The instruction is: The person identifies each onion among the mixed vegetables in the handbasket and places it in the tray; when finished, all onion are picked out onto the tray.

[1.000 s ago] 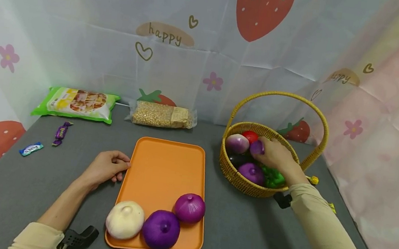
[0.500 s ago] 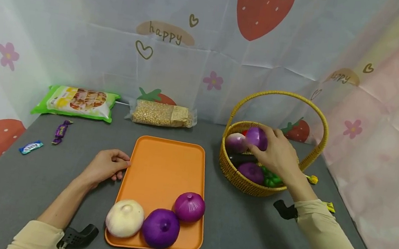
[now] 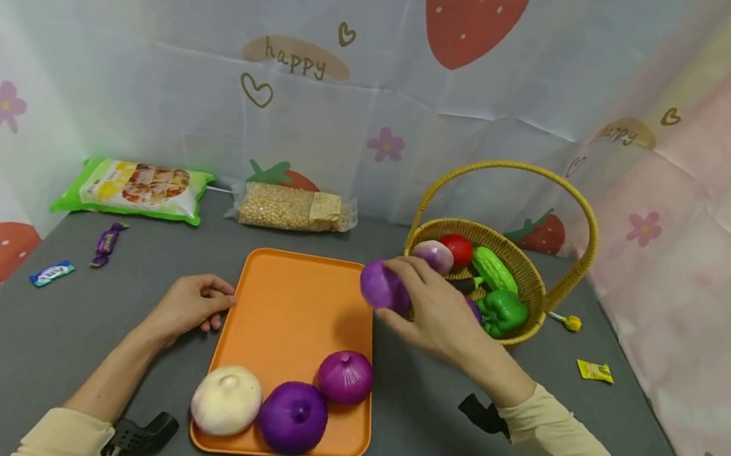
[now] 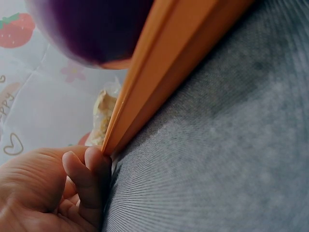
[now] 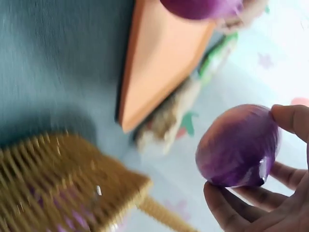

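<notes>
My right hand (image 3: pixel 440 313) grips a purple onion (image 3: pixel 384 288) between thumb and fingers, held up between the basket and the orange tray (image 3: pixel 303 300). In the right wrist view, the onion (image 5: pixel 236 147) has a glossy skin, with fingertips around its sides. My left hand (image 3: pixel 192 306) is at the tray's left edge, its thumb and curled fingers pinching the rim, as the left wrist view shows. At the tray's near end lie a white bulb (image 3: pixel 227 400), a dark purple round vegetable (image 3: pixel 293 418) and a smaller purple onion (image 3: pixel 345 378).
The tall-handled wicker basket (image 3: pixel 534 319) holds a tomato (image 3: pixel 458 250), a cucumber (image 3: pixel 494 270), a green pepper (image 3: pixel 503 312) and other vegetables. A green packet (image 3: pixel 139 191) and a bag of beans or grains (image 3: pixel 293 208) lie along the back. Wrapped candies (image 3: pixel 595 371) lie toward both sides.
My right hand has lifted the purple onion out of the basket and carried it left toward the tray's right edge. The left hand has stayed at the tray's rim.
</notes>
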The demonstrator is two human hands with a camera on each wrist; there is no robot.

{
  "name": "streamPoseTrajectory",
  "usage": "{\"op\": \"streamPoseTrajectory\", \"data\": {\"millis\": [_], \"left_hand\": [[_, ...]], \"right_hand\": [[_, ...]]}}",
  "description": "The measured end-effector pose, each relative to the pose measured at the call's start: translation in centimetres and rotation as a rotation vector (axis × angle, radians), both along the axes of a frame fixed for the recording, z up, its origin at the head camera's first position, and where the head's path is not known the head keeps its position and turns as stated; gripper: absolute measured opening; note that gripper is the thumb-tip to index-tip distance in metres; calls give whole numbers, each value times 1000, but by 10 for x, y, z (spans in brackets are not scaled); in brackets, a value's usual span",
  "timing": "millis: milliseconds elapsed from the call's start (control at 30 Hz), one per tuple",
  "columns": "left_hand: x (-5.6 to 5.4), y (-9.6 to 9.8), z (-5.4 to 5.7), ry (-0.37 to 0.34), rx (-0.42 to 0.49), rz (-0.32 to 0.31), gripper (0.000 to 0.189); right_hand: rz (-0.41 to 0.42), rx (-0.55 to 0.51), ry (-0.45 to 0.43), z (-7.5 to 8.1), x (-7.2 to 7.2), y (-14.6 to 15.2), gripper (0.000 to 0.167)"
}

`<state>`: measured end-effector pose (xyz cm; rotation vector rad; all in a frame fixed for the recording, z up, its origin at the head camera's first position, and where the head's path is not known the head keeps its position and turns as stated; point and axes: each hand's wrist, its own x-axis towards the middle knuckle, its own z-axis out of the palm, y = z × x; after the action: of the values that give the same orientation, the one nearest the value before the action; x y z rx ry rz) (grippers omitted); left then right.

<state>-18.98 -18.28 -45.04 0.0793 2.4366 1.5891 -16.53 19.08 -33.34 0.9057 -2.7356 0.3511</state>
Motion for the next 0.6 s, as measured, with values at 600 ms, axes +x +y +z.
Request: {"op": "streamPoseTrajectory", "data": {"millis": [600], "left_hand": [[0, 0, 0, -1, 7, 7, 34]], "right_hand": [[187, 124, -211, -44, -7, -28, 56]]}}
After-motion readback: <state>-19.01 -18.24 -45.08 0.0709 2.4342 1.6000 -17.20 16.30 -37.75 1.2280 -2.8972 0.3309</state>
